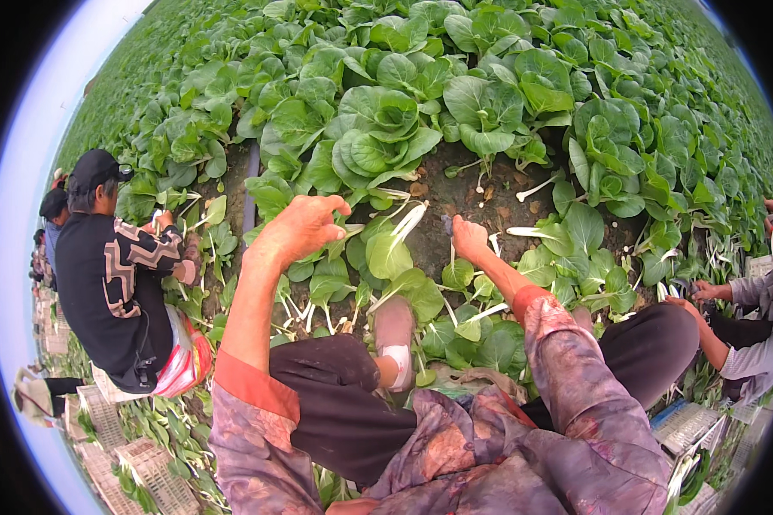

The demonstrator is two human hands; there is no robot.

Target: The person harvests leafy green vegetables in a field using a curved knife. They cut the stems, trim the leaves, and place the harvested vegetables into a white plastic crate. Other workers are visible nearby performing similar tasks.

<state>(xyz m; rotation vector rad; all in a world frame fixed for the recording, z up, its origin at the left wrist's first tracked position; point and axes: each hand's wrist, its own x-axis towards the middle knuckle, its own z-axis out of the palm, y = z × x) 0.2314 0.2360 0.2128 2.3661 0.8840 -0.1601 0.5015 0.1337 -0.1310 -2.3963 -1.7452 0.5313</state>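
Observation:
My left hand (299, 225) reaches over the near edge of the standing leafy greens, thumb and forefinger apart, nothing visible between them. Just beyond it grows a large bok choy head (383, 132). In my right hand (470, 239) is a small dark tool (448, 225), probably a knife, its blade low over the bare soil (438, 183). Between my hands lies a loose leaf with a thick white stalk (409, 222). Cut leaves (483, 344) are strewn around my shoe (393, 325). Another white-stalked leaf (534, 232) rests right of my right hand.
Uncut greens (489, 38) cover the ground ahead. A person in a black cap (96, 257) sits at my left; another person's hands (692, 302) work at my right. Plastic crates (158, 473) stand behind at left, another crate (686, 425) at right. A dark strip (251, 187) runs through the soil.

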